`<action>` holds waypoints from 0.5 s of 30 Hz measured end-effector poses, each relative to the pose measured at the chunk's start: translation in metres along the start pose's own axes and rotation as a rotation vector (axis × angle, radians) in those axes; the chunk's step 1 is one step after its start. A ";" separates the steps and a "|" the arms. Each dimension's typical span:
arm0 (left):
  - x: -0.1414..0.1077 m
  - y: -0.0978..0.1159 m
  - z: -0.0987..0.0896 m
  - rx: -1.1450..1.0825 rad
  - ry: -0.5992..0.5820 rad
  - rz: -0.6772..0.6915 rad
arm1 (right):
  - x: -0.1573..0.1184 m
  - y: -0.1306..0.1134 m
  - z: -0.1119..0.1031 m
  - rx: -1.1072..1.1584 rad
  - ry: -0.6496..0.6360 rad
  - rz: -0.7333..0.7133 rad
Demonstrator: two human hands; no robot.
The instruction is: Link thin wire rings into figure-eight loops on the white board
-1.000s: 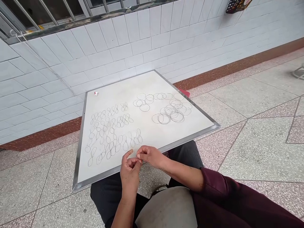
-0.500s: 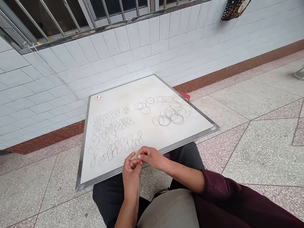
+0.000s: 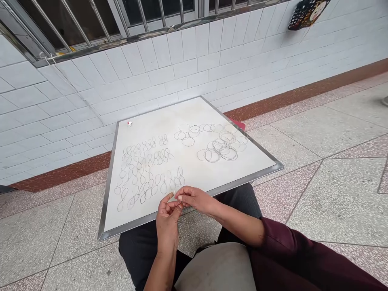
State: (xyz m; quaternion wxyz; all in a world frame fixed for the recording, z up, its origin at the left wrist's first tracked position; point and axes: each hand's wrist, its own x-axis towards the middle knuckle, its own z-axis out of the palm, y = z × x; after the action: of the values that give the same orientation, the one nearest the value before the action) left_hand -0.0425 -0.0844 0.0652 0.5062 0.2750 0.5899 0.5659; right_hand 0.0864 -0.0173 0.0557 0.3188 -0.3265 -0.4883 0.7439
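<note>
My left hand and my right hand meet at the near edge of a white board with a metal rim. The fingers of both are pinched together on something thin, perhaps a wire loop, too small to make out. A bandage-like wrap covers one left fingertip. Beyond my left hand lie rows of thin wire pieces twisted into figure-eights. Plain round wire loops overlap one another on the right half of the board.
A small red and white object sits at the board's far left corner. Behind the board stand a white tiled wall and a barred window. A patterned bag hangs at upper right; something red shows behind the board.
The whole view has shifted slightly, so the board and wall appear a little further right. Both hands stay together, with only small finger movements.
</note>
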 end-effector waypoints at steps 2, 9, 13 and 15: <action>0.001 0.000 0.000 0.000 -0.007 0.000 | 0.000 0.000 0.000 0.017 -0.005 0.006; 0.000 0.001 0.001 -0.052 -0.021 -0.031 | -0.001 0.001 -0.001 -0.013 0.030 -0.003; 0.001 0.002 0.002 -0.080 -0.025 -0.043 | 0.001 0.001 0.001 0.048 0.035 -0.002; 0.002 0.002 0.001 -0.084 -0.030 -0.055 | 0.002 0.000 0.002 0.068 0.042 -0.006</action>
State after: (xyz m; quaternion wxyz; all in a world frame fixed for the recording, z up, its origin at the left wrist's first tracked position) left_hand -0.0426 -0.0815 0.0662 0.5412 0.2456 0.5653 0.5720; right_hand 0.0835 -0.0172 0.0558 0.3423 -0.3296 -0.4571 0.7518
